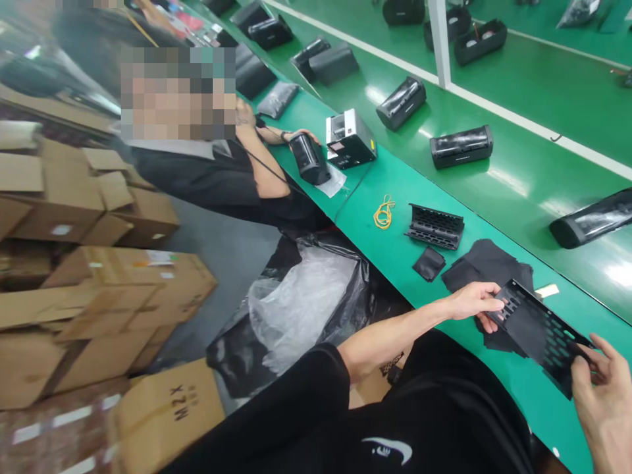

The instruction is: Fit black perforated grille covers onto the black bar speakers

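Observation:
A black perforated grille panel (540, 336) is held up at a slant between both my hands over the green bench. My left hand (474, 304) pinches its upper left end, thumb on top and fingers beneath. At the lower right end, my right hand (603, 382) grips the edge with thumb and fingers. Below and behind the panel lies a loose pile of black cloth pieces (486, 263). Another black slotted grille (435, 227) rests farther left on the bench, with a small folded black cloth (429, 264) in front of it.
A co-worker's hand (303, 136) touches a black cylindrical speaker (309, 158) beside a small machine (350, 138). Yellow bands (384, 214) lie on the bench (365, 197). More speakers (461, 146) sit on the green surface beyond. Cardboard boxes (168, 415) and a plastic-lined bag (306, 296) stand at left.

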`<state>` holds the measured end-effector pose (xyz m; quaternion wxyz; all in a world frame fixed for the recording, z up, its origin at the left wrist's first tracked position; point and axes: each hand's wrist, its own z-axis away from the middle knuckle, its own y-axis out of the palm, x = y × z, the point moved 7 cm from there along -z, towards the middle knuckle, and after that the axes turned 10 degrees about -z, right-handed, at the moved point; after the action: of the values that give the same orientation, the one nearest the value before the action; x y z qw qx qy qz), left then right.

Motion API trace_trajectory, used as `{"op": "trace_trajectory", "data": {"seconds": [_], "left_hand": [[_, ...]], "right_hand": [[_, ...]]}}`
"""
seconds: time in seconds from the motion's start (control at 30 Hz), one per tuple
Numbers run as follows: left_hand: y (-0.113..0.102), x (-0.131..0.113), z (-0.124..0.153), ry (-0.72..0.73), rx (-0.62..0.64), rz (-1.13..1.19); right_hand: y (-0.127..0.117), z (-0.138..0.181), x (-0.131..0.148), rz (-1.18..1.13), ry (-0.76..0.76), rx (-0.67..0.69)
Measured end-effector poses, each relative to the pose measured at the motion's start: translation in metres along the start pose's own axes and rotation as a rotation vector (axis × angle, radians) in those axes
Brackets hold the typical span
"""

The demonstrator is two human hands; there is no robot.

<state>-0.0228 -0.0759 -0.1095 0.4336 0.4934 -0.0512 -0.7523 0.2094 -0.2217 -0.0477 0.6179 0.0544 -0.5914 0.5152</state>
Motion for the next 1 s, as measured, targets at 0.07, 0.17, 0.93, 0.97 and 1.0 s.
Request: {"op": "trace_trajectory", "data": {"seconds": [0.07, 0.17, 0.93, 0.97, 1.0], "left_hand": [[0.003, 0.0, 0.0, -0.007, 0.025, -0.026], [0.008, 0.0, 0.001, -0.009, 0.049, -0.055], [0.019, -0.014, 0.001, -0.228, 0.182, -0.676], [0.02, -0.016, 0.001, -0.226, 0.191, -0.713], [0.02, -0.016, 0.001, -0.216, 0.186, -0.734]], "right_hand": [[0.003, 0.011, -0.002, -0.074, -0.015, 0.015], [0.009, 0.028, 0.005, -0.201, -0.047, 0.044], [0.017, 0.006, -0.055, -0.019, 0.38, 0.136], [0.019, 0.003, -0.054, -0.013, 0.388, 0.144], [0.022, 0.001, -0.053, -0.017, 0.394, 0.155]]}}
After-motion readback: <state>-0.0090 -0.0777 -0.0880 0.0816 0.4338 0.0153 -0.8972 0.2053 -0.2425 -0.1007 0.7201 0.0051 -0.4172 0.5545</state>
